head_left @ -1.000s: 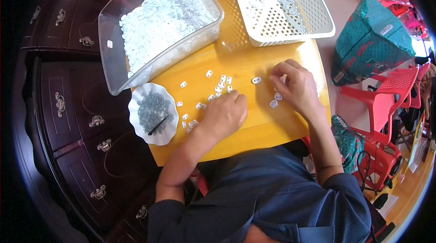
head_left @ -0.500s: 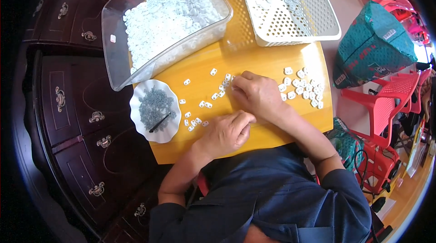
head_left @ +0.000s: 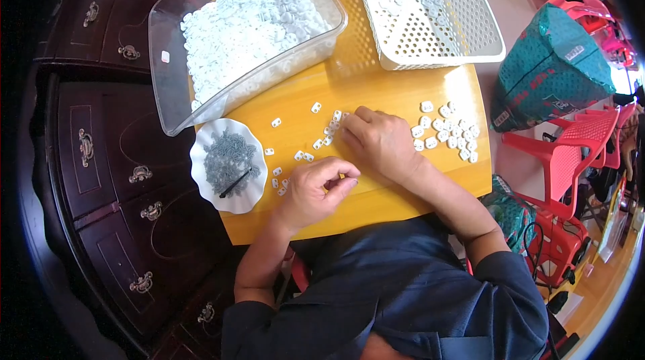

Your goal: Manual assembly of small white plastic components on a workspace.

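My left hand [head_left: 312, 190] is just above the near part of the table, fingers curled, with thumb and forefinger close together at the tips. Anything between them is too small to make out. My right hand [head_left: 384, 143] rests farther right, its fingers bent down at a cluster of small white two-holed pieces [head_left: 328, 130]; its fingertips are partly hidden. More of these white pieces [head_left: 276, 122] lie loose to the left, some beside my left hand. To the right of my right hand is a group of rounded white pieces [head_left: 443, 136].
A scalloped white bowl [head_left: 199, 170] holds tiny grey parts and a thin black tool [head_left: 236, 182]. A clear bin [head_left: 269, 71] heaped with white pieces and a perforated white basket [head_left: 440, 61] stand at the back. Dark drawers [head_left: 101, 158] flank the left; a green sack [head_left: 551, 71] and red chairs [head_left: 531, 148] are right.
My left hand has shifted left and slightly up, turning so that its thumb and forefinger show, and now covers some loose pieces. My right hand has barely moved.
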Action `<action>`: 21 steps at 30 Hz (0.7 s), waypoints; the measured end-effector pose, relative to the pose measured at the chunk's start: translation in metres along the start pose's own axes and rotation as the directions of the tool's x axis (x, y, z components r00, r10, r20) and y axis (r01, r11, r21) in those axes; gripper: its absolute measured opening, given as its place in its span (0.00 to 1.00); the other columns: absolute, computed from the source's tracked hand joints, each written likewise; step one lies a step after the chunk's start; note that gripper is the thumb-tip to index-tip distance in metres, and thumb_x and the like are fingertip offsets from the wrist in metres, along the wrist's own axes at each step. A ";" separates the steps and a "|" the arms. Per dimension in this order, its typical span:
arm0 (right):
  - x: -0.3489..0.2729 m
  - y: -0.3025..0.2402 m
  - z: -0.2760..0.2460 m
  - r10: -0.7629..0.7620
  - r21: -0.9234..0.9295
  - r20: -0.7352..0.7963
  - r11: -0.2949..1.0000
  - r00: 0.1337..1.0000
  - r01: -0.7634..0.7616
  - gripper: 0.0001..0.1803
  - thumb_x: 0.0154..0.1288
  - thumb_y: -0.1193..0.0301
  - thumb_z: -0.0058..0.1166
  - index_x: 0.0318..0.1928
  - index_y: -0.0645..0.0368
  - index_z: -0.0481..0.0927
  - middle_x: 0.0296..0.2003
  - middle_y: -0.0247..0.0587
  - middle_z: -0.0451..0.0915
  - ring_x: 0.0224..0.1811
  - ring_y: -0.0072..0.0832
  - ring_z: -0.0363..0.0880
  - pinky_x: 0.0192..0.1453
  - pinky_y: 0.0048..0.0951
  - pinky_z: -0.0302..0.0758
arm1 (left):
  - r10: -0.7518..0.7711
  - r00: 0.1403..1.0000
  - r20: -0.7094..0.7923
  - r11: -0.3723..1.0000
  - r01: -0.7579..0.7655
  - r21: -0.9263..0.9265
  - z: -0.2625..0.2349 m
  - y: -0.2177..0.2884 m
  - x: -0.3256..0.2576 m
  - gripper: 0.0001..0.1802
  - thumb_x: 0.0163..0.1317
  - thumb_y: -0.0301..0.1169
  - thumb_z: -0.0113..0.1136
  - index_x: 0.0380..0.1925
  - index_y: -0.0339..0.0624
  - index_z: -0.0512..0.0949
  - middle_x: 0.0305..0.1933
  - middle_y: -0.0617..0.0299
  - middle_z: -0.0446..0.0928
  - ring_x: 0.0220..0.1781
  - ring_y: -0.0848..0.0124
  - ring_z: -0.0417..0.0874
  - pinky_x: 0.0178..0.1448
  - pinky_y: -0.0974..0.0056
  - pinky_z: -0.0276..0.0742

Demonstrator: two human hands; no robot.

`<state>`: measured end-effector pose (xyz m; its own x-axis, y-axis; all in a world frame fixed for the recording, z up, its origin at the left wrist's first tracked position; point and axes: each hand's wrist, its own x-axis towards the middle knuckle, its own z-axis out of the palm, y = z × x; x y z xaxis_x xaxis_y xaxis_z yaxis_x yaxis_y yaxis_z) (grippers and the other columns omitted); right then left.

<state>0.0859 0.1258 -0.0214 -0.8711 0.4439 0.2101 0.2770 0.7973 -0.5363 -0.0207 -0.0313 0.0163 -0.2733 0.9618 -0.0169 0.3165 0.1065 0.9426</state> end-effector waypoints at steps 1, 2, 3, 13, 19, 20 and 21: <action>-0.001 0.001 0.001 -0.010 -0.010 -0.014 1.000 1.000 0.010 0.06 0.60 0.69 0.62 0.31 0.54 0.78 0.27 0.40 0.76 0.27 0.41 0.82 0.29 0.41 0.79 | 0.002 1.000 -0.031 1.000 -0.002 -0.007 -0.001 -0.001 0.000 0.06 0.60 0.19 0.68 0.35 0.37 0.81 0.29 0.60 0.81 0.26 0.75 0.81 0.30 0.69 0.76; -0.001 0.002 0.001 -0.019 -0.020 -0.027 1.000 0.999 0.019 0.07 0.60 0.69 0.62 0.30 0.54 0.77 0.27 0.39 0.76 0.27 0.40 0.82 0.29 0.40 0.79 | 0.002 1.000 -0.032 1.000 -0.003 -0.007 -0.002 -0.001 0.000 0.06 0.60 0.19 0.68 0.35 0.37 0.81 0.29 0.60 0.81 0.26 0.75 0.81 0.30 0.69 0.76; -0.001 0.002 0.001 -0.019 -0.020 -0.028 1.000 0.999 0.019 0.07 0.60 0.69 0.62 0.30 0.54 0.77 0.27 0.39 0.76 0.27 0.40 0.82 0.29 0.40 0.79 | -0.005 0.999 -0.036 1.000 0.004 -0.013 -0.002 -0.001 0.001 0.06 0.59 0.19 0.69 0.34 0.37 0.80 0.29 0.61 0.81 0.26 0.75 0.81 0.30 0.69 0.75; 0.000 -0.002 -0.003 -0.054 0.020 0.011 0.998 0.999 0.053 0.07 0.56 0.69 0.62 0.30 0.56 0.78 0.28 0.40 0.77 0.28 0.39 0.84 0.29 0.40 0.80 | 0.030 0.999 -0.025 0.999 -0.030 -0.014 -0.004 -0.001 0.006 0.07 0.58 0.20 0.70 0.32 0.37 0.80 0.27 0.63 0.79 0.24 0.77 0.76 0.28 0.70 0.71; 0.004 -0.004 -0.004 -0.030 -0.033 0.055 0.999 0.998 0.032 0.08 0.57 0.68 0.62 0.29 0.56 0.77 0.27 0.42 0.78 0.27 0.42 0.84 0.29 0.40 0.80 | 0.013 0.998 -0.056 1.000 -0.014 -0.027 -0.006 0.001 0.008 0.06 0.58 0.19 0.70 0.31 0.36 0.80 0.28 0.63 0.79 0.24 0.78 0.76 0.28 0.70 0.71; 0.005 -0.005 -0.005 -0.018 -0.029 0.093 0.999 0.996 0.021 0.08 0.56 0.69 0.62 0.30 0.58 0.77 0.29 0.44 0.79 0.29 0.42 0.85 0.30 0.42 0.81 | 0.013 0.998 -0.056 1.000 -0.015 -0.027 -0.007 0.001 0.008 0.06 0.58 0.19 0.70 0.31 0.36 0.80 0.28 0.63 0.79 0.24 0.78 0.76 0.28 0.70 0.71; 0.005 -0.006 -0.005 -0.018 -0.029 0.093 0.999 0.995 0.021 0.08 0.56 0.69 0.62 0.30 0.58 0.77 0.29 0.44 0.79 0.29 0.42 0.85 0.30 0.42 0.81 | 0.022 0.998 -0.054 1.000 -0.023 -0.021 -0.007 0.000 0.009 0.06 0.58 0.19 0.70 0.31 0.36 0.80 0.28 0.63 0.79 0.24 0.78 0.76 0.28 0.70 0.71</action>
<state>0.0819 0.1256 -0.0132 -0.9100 0.3893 0.1427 0.2703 0.8179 -0.5080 -0.0298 -0.0248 0.0184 -0.3148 0.9489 0.0220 0.3040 0.0788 0.9494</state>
